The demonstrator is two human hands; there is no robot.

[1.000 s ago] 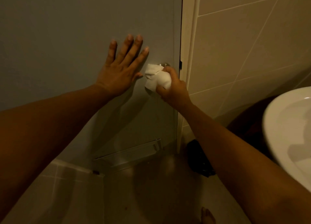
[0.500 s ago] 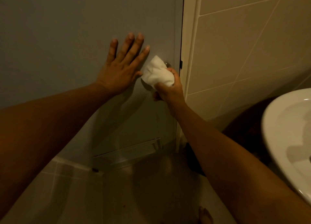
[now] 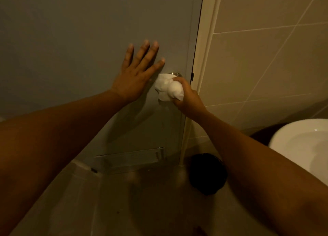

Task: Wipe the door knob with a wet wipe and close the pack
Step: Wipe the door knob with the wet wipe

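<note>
**Clenched on the wipe, pressed at the knob**

Right hand point(image 3: 188, 95) bunched around wet wipe point(image 3: 167, 90), held against underside of door knob point(image 3: 175, 74), only a metal sliver showing at right edge of door point(image 3: 79, 40). Left hand point(image 3: 136, 76) flat and spread on door, grasping nothing, just left of knob.

Wipe likely soft, limp, damp, light: best wadded in palm, wrapped round knob. Knob probably hard, smooth, slippery when wet; firm squeeze and twist advised. Pack not in view.
</note>
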